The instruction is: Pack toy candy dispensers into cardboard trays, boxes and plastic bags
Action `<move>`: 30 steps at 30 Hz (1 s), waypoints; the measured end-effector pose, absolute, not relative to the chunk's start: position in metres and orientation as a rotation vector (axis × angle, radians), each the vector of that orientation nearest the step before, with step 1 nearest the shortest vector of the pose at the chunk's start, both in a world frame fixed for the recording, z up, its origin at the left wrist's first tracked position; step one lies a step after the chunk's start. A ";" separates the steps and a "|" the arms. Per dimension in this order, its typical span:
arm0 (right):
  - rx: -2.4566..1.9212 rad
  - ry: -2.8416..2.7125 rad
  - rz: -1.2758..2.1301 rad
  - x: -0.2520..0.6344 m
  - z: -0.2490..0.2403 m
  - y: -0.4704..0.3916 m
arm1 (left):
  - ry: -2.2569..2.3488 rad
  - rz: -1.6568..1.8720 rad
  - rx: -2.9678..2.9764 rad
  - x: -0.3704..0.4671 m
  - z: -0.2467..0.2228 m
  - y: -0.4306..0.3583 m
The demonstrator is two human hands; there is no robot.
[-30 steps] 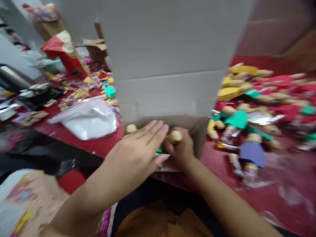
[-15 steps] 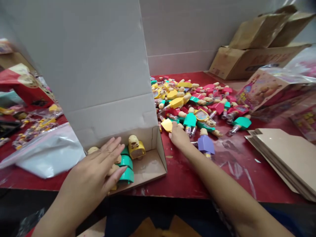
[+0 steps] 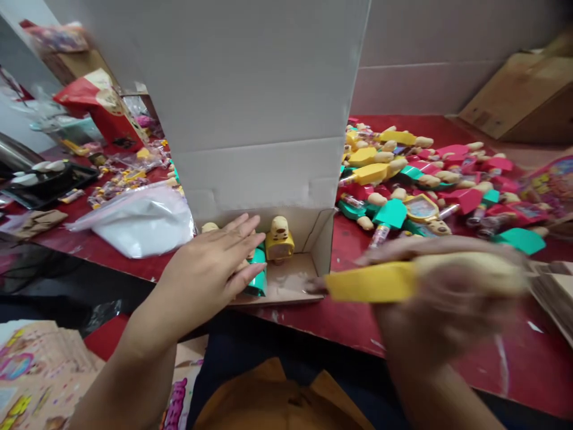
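My left hand [image 3: 206, 269] lies flat, fingers stretched, over toys in a shallow cardboard box [image 3: 321, 251] with a tall raised lid. Beneath it, green toys [image 3: 258, 280] show in part; the rest are covered. Just past my fingertips a yellow toy with a beige animal head [image 3: 280, 230] stands against the box's back wall. My right hand [image 3: 447, 310], smeared by motion, grips another yellow toy [image 3: 371, 283] with a beige head, just right of the box. A clear tip of that toy points toward the box.
A heap of yellow, green and pink toys [image 3: 403, 173] covers the table at right. Flat cardboard sheets [image 3: 555, 292] lie at the right edge. Left stand a plastic bag [image 3: 143, 218], small wrapped pieces [image 3: 125, 179] and a black tray [image 3: 67, 185]. Printed cartons [image 3: 40, 370] are at lower left.
My right hand has picked up a yellow toy from the heap and brought it up close, near the box. My left hand stays over the toys in the box. The view has turned right-to-left.
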State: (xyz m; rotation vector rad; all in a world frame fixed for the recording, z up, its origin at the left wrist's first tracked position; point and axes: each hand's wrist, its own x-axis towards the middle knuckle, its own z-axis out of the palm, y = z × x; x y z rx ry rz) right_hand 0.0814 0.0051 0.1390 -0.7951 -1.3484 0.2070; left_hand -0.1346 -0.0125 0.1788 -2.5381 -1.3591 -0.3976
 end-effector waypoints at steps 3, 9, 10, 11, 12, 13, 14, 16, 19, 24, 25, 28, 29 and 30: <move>-0.709 -1.346 0.230 0.046 0.109 0.021 | -1.363 -0.360 -2.537 -0.135 0.179 -0.013; -0.791 -1.629 0.041 0.026 0.104 0.035 | -1.353 -0.374 -2.529 -0.133 0.176 -0.014; -0.795 -1.660 0.020 0.024 0.104 0.035 | -1.347 -0.379 -2.529 -0.133 0.175 -0.014; -0.792 -1.681 0.009 0.020 0.104 0.035 | -1.337 -0.389 -2.528 -0.133 0.174 -0.013; -0.790 -1.691 -0.005 0.016 0.101 0.034 | -1.320 -0.407 -2.523 -0.133 0.173 -0.013; -0.792 -1.696 -0.024 0.012 0.097 0.033 | -1.297 -0.428 -2.514 -0.134 0.172 -0.013; -0.800 -1.704 -0.047 0.009 0.093 0.033 | -1.266 -0.448 -2.507 -0.135 0.171 -0.012; -0.824 -1.751 -0.085 0.011 0.086 0.033 | -1.194 -0.475 -2.494 -0.137 0.169 -0.010; -0.851 -1.758 -0.131 0.046 0.085 0.035 | -1.132 -0.474 -2.480 -0.140 0.168 -0.006; -1.822 -1.228 0.074 0.163 0.079 0.059 | -1.129 -0.453 -2.498 -0.142 0.168 -0.006; -1.947 -1.155 0.157 0.183 0.074 0.067 | -1.139 -0.448 -2.499 -0.142 0.167 -0.006; -2.060 -1.080 0.394 0.218 0.062 0.084 | -1.180 -0.458 -2.491 -0.143 0.167 -0.006; -2.037 -1.072 0.447 0.223 0.064 0.084 | -1.196 -0.462 -2.489 -0.143 0.167 -0.006; -1.998 -1.059 0.488 0.225 0.068 0.081 | -1.211 -0.459 -2.490 -0.143 0.167 -0.006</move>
